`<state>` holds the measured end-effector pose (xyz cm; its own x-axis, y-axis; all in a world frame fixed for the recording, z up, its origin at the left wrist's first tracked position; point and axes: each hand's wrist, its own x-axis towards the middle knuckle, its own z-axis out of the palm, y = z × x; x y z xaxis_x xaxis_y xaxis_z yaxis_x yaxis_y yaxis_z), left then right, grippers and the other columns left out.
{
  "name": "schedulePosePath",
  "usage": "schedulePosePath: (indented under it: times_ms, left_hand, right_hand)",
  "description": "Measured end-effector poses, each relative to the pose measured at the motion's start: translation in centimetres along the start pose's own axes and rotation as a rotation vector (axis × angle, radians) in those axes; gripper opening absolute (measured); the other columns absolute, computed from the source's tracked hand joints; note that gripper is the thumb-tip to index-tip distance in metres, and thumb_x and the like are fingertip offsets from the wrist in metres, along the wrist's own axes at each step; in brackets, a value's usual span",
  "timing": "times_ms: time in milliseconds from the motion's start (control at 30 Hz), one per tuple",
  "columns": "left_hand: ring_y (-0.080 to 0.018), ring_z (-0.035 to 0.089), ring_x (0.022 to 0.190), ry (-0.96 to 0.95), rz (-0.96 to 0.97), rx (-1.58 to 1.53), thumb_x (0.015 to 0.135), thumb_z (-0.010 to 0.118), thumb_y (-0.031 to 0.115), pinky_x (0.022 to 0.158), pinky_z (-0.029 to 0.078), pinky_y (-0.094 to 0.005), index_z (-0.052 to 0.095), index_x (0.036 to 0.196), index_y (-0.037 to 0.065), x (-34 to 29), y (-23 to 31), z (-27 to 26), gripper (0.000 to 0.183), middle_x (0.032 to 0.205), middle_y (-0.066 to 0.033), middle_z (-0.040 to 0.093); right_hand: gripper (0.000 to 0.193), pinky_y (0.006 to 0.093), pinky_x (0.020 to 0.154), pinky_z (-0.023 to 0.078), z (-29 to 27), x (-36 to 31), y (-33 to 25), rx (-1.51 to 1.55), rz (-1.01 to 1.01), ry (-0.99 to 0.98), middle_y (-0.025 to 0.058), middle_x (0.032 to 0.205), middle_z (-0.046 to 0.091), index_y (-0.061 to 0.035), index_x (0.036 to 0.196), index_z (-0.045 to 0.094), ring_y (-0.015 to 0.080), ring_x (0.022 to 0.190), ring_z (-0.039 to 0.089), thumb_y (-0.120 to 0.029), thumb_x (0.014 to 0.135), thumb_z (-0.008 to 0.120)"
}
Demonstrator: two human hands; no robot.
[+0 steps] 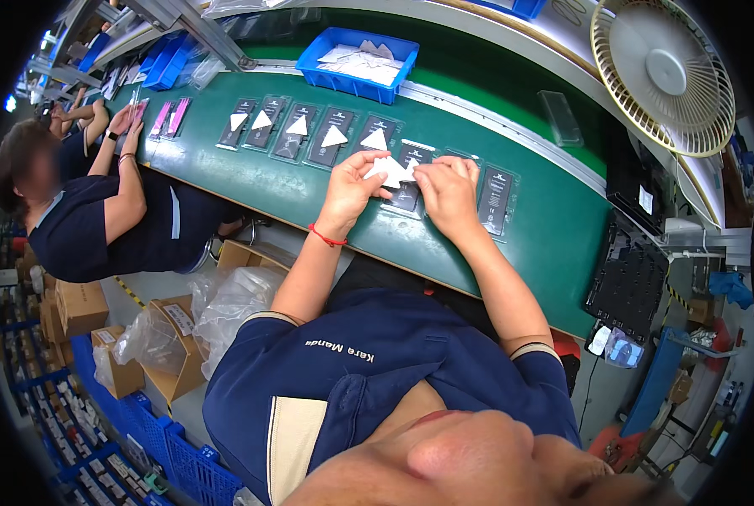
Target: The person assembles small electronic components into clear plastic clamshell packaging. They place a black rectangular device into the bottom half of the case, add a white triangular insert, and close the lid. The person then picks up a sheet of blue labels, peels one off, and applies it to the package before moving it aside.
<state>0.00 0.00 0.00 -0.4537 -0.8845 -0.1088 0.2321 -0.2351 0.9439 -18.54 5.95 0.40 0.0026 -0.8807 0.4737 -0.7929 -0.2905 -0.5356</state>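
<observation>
Fingers of the left hand (350,190): closed, pinching a white pointed piece (385,171) above a black flat pack (406,202) on the green desk (537,274). Fingers of the right hand (450,196): bunched at the piece's right side, grip partly hidden and not certain. Also on the desk: five similar packs (321,154) leftward, each bearing a white triangle (334,136); one plain pack (496,200) rightward; one blue bin (343,80) of white sheets (362,64).

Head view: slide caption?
Left hand holding white pieces, right hand beside it, over black packs on a green bench.
</observation>
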Motion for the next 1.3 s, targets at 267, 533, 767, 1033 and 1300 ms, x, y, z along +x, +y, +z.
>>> schedulePosePath:
  times_ms: [267,533,767,1033,1300]
  left_hand:
    - [-0.0155,0.067,0.090,-0.046,-0.055,-0.011,0.090,0.056,-0.006,0.066,0.059,-0.0242,0.054,0.123,-0.004,0.1,-0.9,3.1,0.032,0.105,-0.0139,0.068]
    - [-0.0138,0.067,0.086,-0.070,-0.054,0.016,0.088,0.061,-0.006,0.065,0.059,-0.0219,0.056,0.122,-0.004,0.1,-1.9,4.4,0.034,0.102,-0.0123,0.068]
    - [-0.0150,0.067,0.085,-0.154,-0.038,0.018,0.087,0.063,-0.005,0.067,0.059,-0.0237,0.059,0.119,-0.004,0.0,-2.2,5.8,0.032,0.102,-0.0129,0.067]
    - [-0.0328,0.067,0.084,0.339,1.043,1.039,0.084,0.057,-0.003,0.074,0.053,-0.0389,0.070,0.096,0.003,10.4,4.3,1.3,0.018,0.091,-0.0167,0.069]
    - [-0.0482,0.038,0.129,0.382,0.827,1.353,0.086,0.065,0.034,0.106,0.028,-0.0591,0.056,0.129,0.006,9.3,1.0,1.4,0.051,0.133,-0.0251,0.049]
  right_hand:
    - [0.010,0.0326,0.074,0.047,-1.9,-1.4,2.1,0.409,0.390,0.104,0.0075,0.075,0.071,-0.0044,0.087,0.074,0.0203,0.071,0.064,-0.008,0.078,0.071]
    - [0.022,0.0365,0.088,0.035,-3.7,-2.8,2.3,0.030,0.205,0.131,-0.0022,0.075,0.065,-0.0120,0.090,0.073,0.0185,0.082,0.059,-0.024,0.072,0.080]
    - [0.006,0.0264,0.066,0.049,-3.8,-3.5,2.3,0.745,0.448,0.115,0.0057,0.081,0.069,-0.0024,0.088,0.072,0.0109,0.074,0.060,-0.004,0.082,0.072]
    - [0.022,0.0392,0.079,0.043,-8.4,-7.1,5.7,-0.402,-0.161,0.143,0.0048,0.085,0.065,-0.0060,0.085,0.068,0.0251,0.084,0.058,-0.016,0.069,0.079]
    - [0.081,0.0507,0.104,0.035,-8.5,-7.8,4.9,-0.247,-0.020,-0.063,0.0198,0.144,0.042,-0.0129,0.134,0.054,0.0389,0.128,0.042,-0.045,0.065,0.080]
